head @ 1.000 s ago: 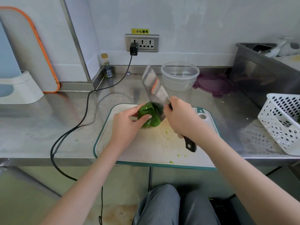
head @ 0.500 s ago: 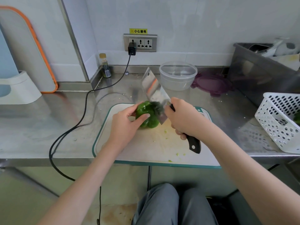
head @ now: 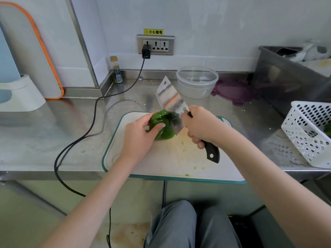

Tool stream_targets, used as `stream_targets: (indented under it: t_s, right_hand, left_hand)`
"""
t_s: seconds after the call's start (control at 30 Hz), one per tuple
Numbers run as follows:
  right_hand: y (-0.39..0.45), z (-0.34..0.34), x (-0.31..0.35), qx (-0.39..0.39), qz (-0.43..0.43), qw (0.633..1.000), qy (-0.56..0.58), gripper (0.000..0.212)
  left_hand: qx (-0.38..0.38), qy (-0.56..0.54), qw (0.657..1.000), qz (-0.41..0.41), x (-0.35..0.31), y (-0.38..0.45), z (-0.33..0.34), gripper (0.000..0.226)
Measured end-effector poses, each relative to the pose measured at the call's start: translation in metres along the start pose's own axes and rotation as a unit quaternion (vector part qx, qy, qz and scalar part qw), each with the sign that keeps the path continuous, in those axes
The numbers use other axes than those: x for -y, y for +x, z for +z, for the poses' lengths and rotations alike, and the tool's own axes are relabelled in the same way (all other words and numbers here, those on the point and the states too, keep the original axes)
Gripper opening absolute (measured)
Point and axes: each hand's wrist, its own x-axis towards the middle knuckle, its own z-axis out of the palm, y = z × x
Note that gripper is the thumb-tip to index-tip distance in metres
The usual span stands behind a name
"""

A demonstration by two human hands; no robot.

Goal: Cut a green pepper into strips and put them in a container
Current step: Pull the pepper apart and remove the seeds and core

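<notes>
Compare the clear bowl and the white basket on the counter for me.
The clear bowl is round, see-through and smooth-walled; the white basket is boxy, opaque and full of holes. The clear bowl stands upright at the back behind the cutting board; the white basket sits tilted at the right edge. The clear bowl looks empty; the white basket shows something green inside. Both rest on the steel counter.

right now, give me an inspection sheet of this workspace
surface: steel counter with scattered crumbs; cutting board at its front edge, green bits on it
job's things: green pepper on the board, whole; cleaver blade at its right side; clear bowl behind, empty
clutter: purple lid, white basket, small bottle, grey tub
grippers: left hand holds the pepper; right hand grips the cleaver
cables: black cable from wall socket across the counter, over its edge
surroundings: orange-rimmed board leaning on wall
</notes>
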Motion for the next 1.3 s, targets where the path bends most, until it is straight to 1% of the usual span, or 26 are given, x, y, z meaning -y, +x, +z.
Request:
stream_targets:
  t_s: [0.1, 0.2, 0.33, 0.4, 0.5, 0.63, 0.77, 0.87, 0.93, 1.07, 1.1, 1.2, 1.3]
  right_hand:
    - [-0.004, -0.009, 0.007, 0.024, 0.001, 1.000, 0.013, 0.027]
    - [-0.007, -0.006, 0.009, 0.026, -0.003, 1.000, -0.004, 0.026]
    - [-0.007, 0.012, 0.002, -0.024, -0.033, 0.995, -0.086, 0.025]
    - [-0.005, 0.021, -0.003, -0.045, -0.043, 0.993, -0.102, 0.026]
    - [-0.003, 0.038, -0.014, -0.047, -0.066, 0.987, -0.141, 0.020]
    - [0.002, 0.050, -0.024, -0.069, -0.086, 0.983, -0.149, 0.019]
    - [0.009, 0.050, -0.022, -0.097, -0.114, 0.969, -0.194, 0.013]
    - [0.012, 0.052, -0.017, -0.096, -0.114, 0.967, -0.206, 0.008]
    - [0.013, 0.054, -0.015, -0.093, -0.122, 0.964, -0.215, 0.008]
    - [0.009, 0.046, -0.025, -0.075, -0.112, 0.961, -0.241, 0.013]
    - [0.007, 0.042, -0.029, -0.067, -0.106, 0.961, -0.245, 0.016]
    - [0.000, 0.030, -0.036, -0.053, -0.075, 0.977, -0.194, 0.024]
    - [-0.006, 0.022, -0.039, -0.073, -0.060, 0.980, -0.177, 0.023]
  left_hand:
    - [-0.004, -0.003, 1.000, -0.001, 0.001, 0.000, -0.001, 0.035]
    - [-0.008, 0.004, 1.000, 0.004, 0.000, -0.001, -0.001, 0.036]
    - [-0.011, 0.032, 0.999, 0.019, 0.001, -0.002, -0.001, 0.033]
    - [-0.013, 0.034, 0.999, 0.013, 0.001, -0.002, -0.001, 0.034]
    - [-0.004, 0.037, 0.999, 0.000, 0.002, -0.003, -0.002, 0.042]
    - [0.008, 0.025, 1.000, -0.013, 0.004, -0.003, -0.003, 0.043]
    - [0.016, 0.014, 1.000, -0.019, 0.004, -0.003, -0.005, 0.038]
    - [0.030, 0.000, 0.999, -0.014, 0.003, -0.007, -0.007, 0.036]
    - [0.026, -0.001, 0.999, -0.019, 0.003, -0.008, -0.008, 0.033]
    - [-0.005, -0.066, 0.993, -0.100, 0.015, 0.002, -0.020, 0.013]
    - [0.000, -0.087, 0.991, -0.106, 0.016, 0.003, -0.023, 0.016]
    - [0.038, -0.130, 0.985, -0.106, 0.016, 0.001, -0.026, 0.035]
    - [0.066, -0.189, 0.973, -0.119, 0.016, 0.000, -0.025, 0.047]
